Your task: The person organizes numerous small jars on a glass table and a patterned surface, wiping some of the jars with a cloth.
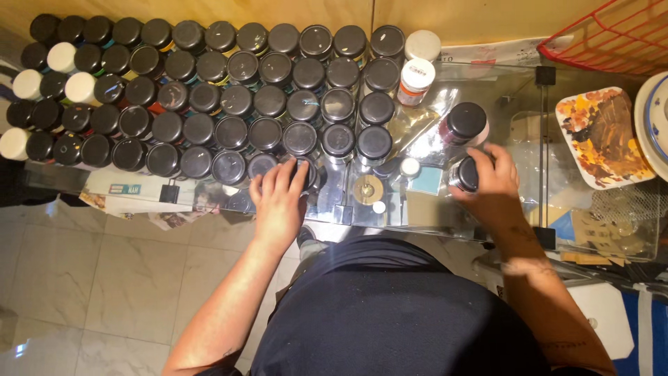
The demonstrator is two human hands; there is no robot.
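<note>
On the glass counter [501,97], the person's two hands are well apart, each on a black-capped paint jar. The left hand [280,198] lies palm down with its fingers curled over a black-lidded jar [306,174] at the near edge of a large block of jars; whether the fingers grip it or only rest on it I cannot tell. The right hand [492,184] is wrapped round a second dark-capped jar [465,174], which tilts towards nine o'clock.

Just at twelve o'clock of that hand stands a jar with a pink body [465,123] and a black cap. At ten o'clock of it is a white-capped jar with an orange band [416,80], and another white cap [423,45] beyond that. The block of black-lidded jars [209,97] fills the counter from ten to twelve o'clock of the left hand, with a few white-lidded ones [28,83] at its far nine o'clock side. At two to three o'clock of the right hand lies a paint-smeared palette [602,136], with a red wire basket [612,35] above it.
</note>
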